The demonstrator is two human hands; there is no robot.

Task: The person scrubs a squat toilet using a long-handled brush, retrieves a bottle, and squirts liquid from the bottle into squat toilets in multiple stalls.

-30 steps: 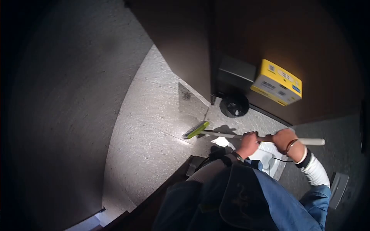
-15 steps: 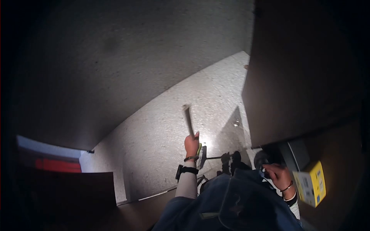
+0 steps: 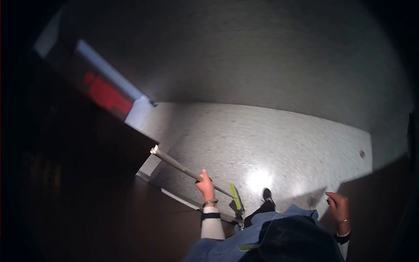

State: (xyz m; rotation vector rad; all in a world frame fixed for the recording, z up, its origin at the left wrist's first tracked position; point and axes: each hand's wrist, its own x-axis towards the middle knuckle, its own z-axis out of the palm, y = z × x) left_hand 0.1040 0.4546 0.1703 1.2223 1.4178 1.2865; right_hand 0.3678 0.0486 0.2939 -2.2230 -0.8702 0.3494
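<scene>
My left hand (image 3: 205, 187) is closed around the grey handle of a broom (image 3: 174, 165). The handle slants from its free end at upper left down to the right, past my hand. At its lower end is a lime-green head (image 3: 235, 196) with a dark edge, down by the floor near my feet. On the right, my right hand (image 3: 338, 206) hangs apart from the broom with its fingers curled in. No object shows in it, and it is near a dark panel.
Speckled pale floor (image 3: 262, 131) spreads ahead, brightly lit near my dark shoe (image 3: 267, 194). A dark brown surface (image 3: 362, 192) stands at the right. At the left are a blurred red shape (image 3: 107, 94), a pale edge (image 3: 109, 70) and a dark panel (image 3: 96, 153).
The view has swung to the right, and the yellow box has left it. The broom handle now tilts further left, still in my left hand. My right hand is away from the dark items beside it.
</scene>
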